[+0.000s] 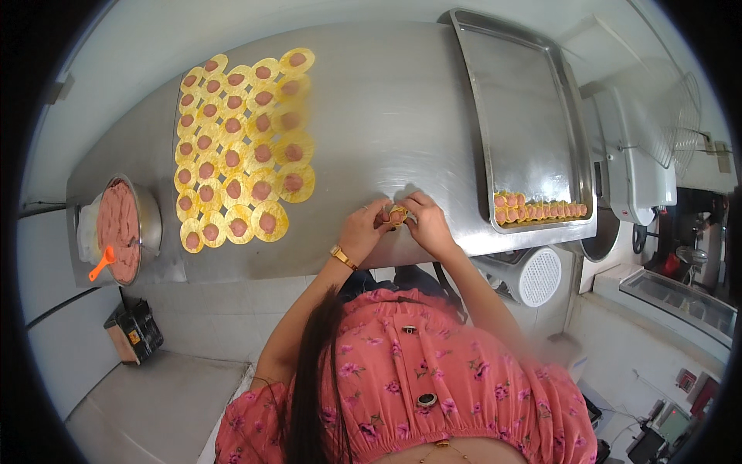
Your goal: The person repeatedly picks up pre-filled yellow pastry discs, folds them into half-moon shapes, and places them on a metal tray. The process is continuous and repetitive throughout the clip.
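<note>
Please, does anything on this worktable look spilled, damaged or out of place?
Nothing clearly stands out. The topped yellow wrappers lie in fairly tidy rows, and the dumplings line the near end of the tray. A blurred patch hides detail on some right-side wrappers.

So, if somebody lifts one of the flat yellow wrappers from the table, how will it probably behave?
The wrapper looks thin, so it would probably flop at the edges. Its pink filling looks soft and moist, so it likely clings rather than rolls. The piece between left hand and right hand is gathered around filling, suggesting easy folding.
</note>
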The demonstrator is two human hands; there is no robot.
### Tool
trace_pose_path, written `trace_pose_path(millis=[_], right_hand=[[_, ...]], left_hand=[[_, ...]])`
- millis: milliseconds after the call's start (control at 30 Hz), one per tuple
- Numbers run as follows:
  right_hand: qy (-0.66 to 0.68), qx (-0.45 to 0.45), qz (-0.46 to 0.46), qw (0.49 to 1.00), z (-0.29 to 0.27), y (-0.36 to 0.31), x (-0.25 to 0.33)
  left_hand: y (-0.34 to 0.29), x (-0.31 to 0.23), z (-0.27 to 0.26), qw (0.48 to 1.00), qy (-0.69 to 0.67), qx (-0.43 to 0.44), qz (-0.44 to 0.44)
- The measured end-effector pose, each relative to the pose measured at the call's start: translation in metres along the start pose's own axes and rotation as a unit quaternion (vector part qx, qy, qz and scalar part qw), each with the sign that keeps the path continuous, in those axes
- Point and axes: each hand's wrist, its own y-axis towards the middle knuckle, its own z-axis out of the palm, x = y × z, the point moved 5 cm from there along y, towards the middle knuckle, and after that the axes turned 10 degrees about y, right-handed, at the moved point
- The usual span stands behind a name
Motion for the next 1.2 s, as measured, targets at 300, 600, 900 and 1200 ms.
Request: trace_pose_path(millis=[300,600,900,1200], right_hand=[[0.020,0.001,0.011,1.000,-0.011,-0.008,-0.005],[0.046,0.018,0.025,0.998,-0.008,-0.005,-0.011],[0.032,-0.028,0.038,0.998,-0.009,-0.009,-0.016],[0.077,-0.042,0.054,0.995,-0.009,-0.010,-0.015]], left_hand=[[0.008,-0.005,0.014,0.998,-0.010,0.058,-0.031],[0.016,-0.008,0.014,0.998,-0.019,0.018,0.061],[0.020,-0.005,0.022,0.995,-0.072,0.063,0.006],[0.022,-0.006,0.012,0.995,-0.033,0.037,0.087]])
